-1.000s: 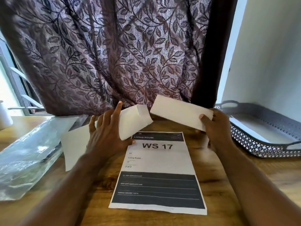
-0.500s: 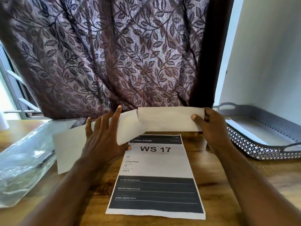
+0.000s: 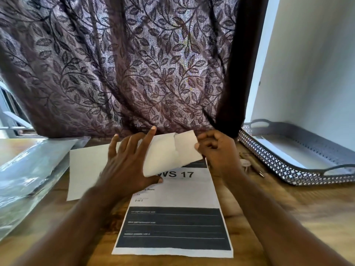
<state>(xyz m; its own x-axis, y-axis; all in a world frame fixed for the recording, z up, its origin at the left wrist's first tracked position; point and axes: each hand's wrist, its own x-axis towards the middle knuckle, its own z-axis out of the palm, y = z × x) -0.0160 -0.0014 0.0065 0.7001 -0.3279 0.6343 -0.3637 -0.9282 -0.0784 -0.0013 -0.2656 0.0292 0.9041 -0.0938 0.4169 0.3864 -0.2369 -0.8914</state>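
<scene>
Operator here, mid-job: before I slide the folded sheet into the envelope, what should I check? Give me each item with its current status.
1. Left hand holds the white envelope, thumb underneath: ok.
2. Right hand pinches the folded sheet: ok.
3. Sheet's leading edge meets the envelope's open end: ok.
4. Sheet already inside the pocket: cannot tell.
5. Both papers held above the printed WS 17 page, not snagged on it: ok.
</scene>
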